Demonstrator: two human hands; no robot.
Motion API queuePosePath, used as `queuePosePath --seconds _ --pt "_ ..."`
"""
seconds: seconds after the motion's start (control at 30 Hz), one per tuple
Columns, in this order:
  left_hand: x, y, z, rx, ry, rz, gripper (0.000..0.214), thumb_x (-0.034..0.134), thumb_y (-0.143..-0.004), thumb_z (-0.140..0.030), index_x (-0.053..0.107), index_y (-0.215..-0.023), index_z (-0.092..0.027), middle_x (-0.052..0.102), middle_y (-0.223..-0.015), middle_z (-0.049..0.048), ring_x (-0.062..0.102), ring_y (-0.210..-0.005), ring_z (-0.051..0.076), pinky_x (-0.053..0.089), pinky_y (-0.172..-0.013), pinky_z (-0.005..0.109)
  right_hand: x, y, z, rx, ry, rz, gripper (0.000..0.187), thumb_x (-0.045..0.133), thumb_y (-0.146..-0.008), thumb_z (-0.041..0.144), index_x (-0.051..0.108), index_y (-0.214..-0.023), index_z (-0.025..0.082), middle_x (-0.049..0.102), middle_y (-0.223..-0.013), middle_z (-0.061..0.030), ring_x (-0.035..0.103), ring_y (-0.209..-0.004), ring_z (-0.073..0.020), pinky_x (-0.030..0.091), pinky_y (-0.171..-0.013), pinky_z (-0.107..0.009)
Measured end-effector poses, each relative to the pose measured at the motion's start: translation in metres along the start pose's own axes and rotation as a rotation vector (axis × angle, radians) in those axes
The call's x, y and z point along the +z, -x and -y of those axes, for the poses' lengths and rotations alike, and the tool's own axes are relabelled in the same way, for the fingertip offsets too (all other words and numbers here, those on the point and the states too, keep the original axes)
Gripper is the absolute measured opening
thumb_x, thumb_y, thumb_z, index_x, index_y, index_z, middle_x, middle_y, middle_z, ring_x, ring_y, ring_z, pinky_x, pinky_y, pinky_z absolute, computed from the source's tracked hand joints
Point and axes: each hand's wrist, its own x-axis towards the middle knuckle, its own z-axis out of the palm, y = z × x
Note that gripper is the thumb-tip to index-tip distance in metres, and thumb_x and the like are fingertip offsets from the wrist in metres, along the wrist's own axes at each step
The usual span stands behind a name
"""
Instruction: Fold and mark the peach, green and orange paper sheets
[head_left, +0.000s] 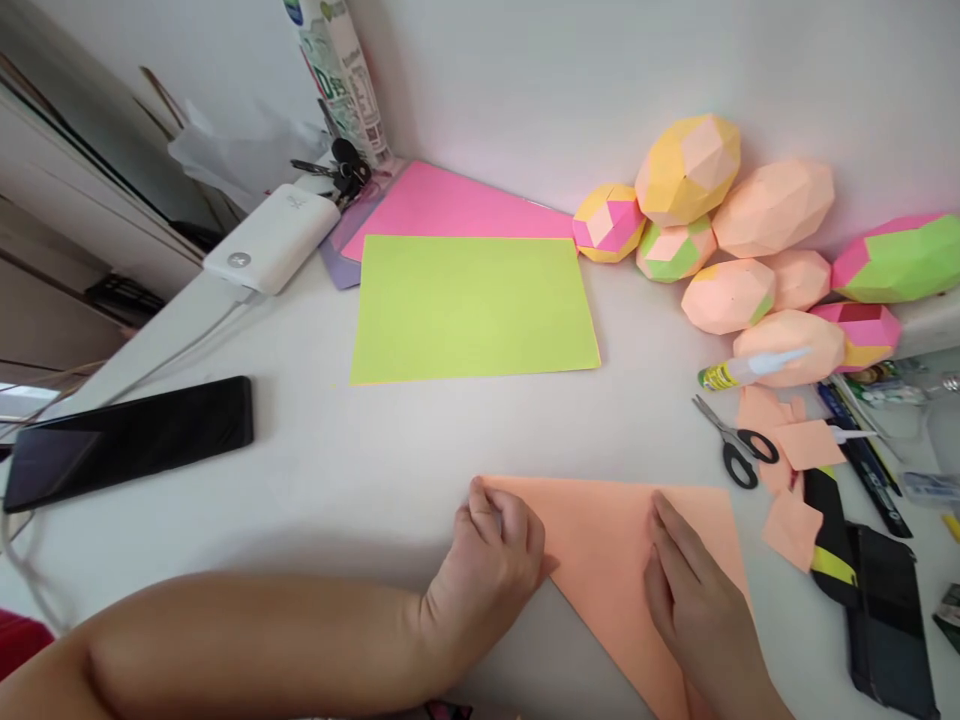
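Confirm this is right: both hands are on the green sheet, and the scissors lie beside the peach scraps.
Not quite: the head view shows the left hand and right hand on the peach paper, not the green sheet. The scissors do lie beside the peach scraps.

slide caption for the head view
Peach sheet, left hand at its corner, right hand on top, green sheet beyond

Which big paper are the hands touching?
The peach sheet, closest to the front. The left hand and right hand are both on it; the green sheet and pink sheet lie farther back, untouched.
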Motion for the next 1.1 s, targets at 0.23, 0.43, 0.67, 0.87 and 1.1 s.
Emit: queuePosePath --seconds 0.23,0.43,0.67,0.87,1.1 --pt "-0.004 -0.005 0.007 0.02 -0.122 -0.029 0.045 0.039 -0.097 -0.035 0.068 -0.089 -0.003 0.068 -0.083 0.0241 0.07 -0.075 0.035 0.044 -0.041 0.024 -0.002 0.0 0.004 0.041 -0.017 0.044 0.06 0.043 -0.091 0.009 0.027 -0.149 0.015 0.058 -0.131 -0.016 0.066 -0.105 -0.0257 0.062 -0.074 -0.033" --pt "-0.006 -0.005 0.01 0.061 -0.248 -0.107 0.041 0.046 -0.094 -0.039 0.068 -0.098 -0.005 0.063 -0.076 0.0156 0.067 -0.066 0.028 0.04 -0.042 0.023 -0.003 0.003 0.006 0.062 -0.054 0.05 0.058 0.042 -0.09 0.006 0.031 -0.146 0.011 0.055 -0.134 -0.0169 0.064 -0.108 -0.0259 0.062 -0.078 -0.034" --pt "0.003 -0.003 0.008 0.128 -0.318 -0.186 0.046 0.05 -0.092 -0.04 0.065 -0.115 -0.003 0.059 -0.081 0.0139 0.065 -0.064 0.029 0.036 -0.042 0.024 -0.003 0.005 0.008 0.062 -0.079 0.055 0.057 0.038 -0.089 0.004 0.032 -0.146 0.008 0.053 -0.135 -0.0196 0.064 -0.106 -0.0254 0.061 -0.078 -0.035" --pt "0.009 -0.004 0.009 0.144 -0.318 -0.223 0.044 0.044 -0.095 -0.036 0.067 -0.112 -0.003 0.057 -0.075 0.0108 0.064 -0.062 0.028 0.034 -0.04 0.024 -0.001 0.007 0.009 0.083 -0.068 0.017 0.055 0.039 -0.09 0.006 0.033 -0.145 0.007 0.054 -0.134 -0.0195 0.064 -0.105 -0.0246 0.062 -0.078 -0.034" --pt "0.015 -0.005 0.007 0.134 -0.149 0.045 0.05 0.034 -0.098 -0.038 0.056 -0.129 -0.005 0.063 -0.072 0.0157 0.064 -0.063 0.029 0.042 -0.046 0.03 0.0 0.007 0.009 0.093 -0.035 -0.032 0.042 0.041 -0.09 0.008 0.052 -0.131 0.006 0.058 -0.128 -0.0203 0.064 -0.107 -0.0241 0.061 -0.083 -0.034"
